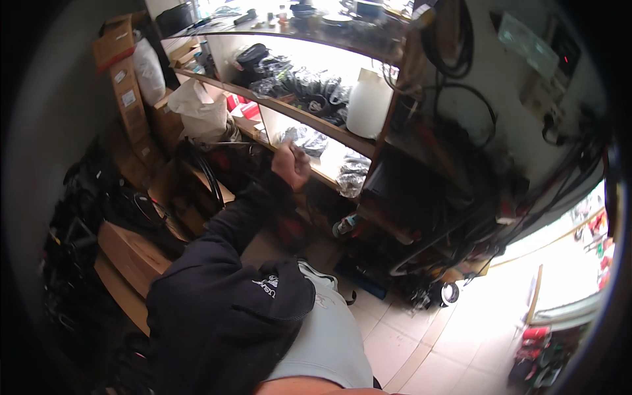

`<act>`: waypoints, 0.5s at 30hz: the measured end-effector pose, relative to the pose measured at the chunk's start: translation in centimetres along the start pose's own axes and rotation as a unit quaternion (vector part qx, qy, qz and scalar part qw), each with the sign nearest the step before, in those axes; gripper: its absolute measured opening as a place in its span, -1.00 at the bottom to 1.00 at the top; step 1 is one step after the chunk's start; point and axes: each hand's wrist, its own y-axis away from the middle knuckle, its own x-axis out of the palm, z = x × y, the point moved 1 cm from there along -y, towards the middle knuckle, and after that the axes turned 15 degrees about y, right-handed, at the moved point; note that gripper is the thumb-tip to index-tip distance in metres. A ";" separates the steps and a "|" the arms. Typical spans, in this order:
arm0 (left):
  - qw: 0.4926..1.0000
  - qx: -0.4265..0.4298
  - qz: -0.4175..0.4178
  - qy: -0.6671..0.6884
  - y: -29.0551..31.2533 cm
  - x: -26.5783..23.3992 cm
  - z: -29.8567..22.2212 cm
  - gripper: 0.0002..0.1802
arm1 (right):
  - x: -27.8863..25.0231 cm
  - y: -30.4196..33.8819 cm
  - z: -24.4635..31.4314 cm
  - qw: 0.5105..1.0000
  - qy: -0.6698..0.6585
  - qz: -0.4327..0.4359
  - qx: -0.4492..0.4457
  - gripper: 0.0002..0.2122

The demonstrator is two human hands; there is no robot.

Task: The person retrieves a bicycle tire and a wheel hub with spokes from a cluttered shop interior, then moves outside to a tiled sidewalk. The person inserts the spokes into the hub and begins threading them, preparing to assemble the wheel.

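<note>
While the left hand [291,164] is curled up, I cannot tell if it holds anything. It is by the big shelf [316,121]. Shiny bags [315,142] sit low on it, a white tub [368,105] higher.

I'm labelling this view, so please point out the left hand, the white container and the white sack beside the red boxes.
Left hand [290,166]: head view, middle of the hand.
White container [369,108]: head view, its side.
White sack [199,113]: head view, its front.
</note>
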 end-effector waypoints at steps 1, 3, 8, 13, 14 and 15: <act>0.999 0.025 0.024 0.002 -1.8 0.5 -2.3 -0.54 | -0.1 -0.1 1.0 1.000 0.010 0.001 -0.005 -0.59; 0.997 0.073 0.027 0.008 -4.6 1.6 -7.6 -0.53 | -0.1 0.2 3.2 0.999 0.033 0.008 -0.016 -0.58; 0.984 0.169 0.059 0.024 -13.4 4.4 -21.0 -0.56 | 1.6 1.3 9.2 0.997 0.070 0.000 -0.032 -0.55; 0.966 0.210 0.124 -0.083 -20.8 13.1 -32.3 -0.48 | 6.0 3.5 14.7 0.995 0.090 -0.024 -0.019 -0.52; 0.956 0.244 0.132 -0.099 -22.0 15.3 -33.5 -0.49 | 7.0 3.9 16.0 0.995 0.091 -0.031 -0.016 -0.51; 0.931 0.277 0.185 -0.148 -23.8 16.8 -36.2 -0.48 | 7.9 4.4 17.3 0.995 0.097 -0.035 -0.015 -0.50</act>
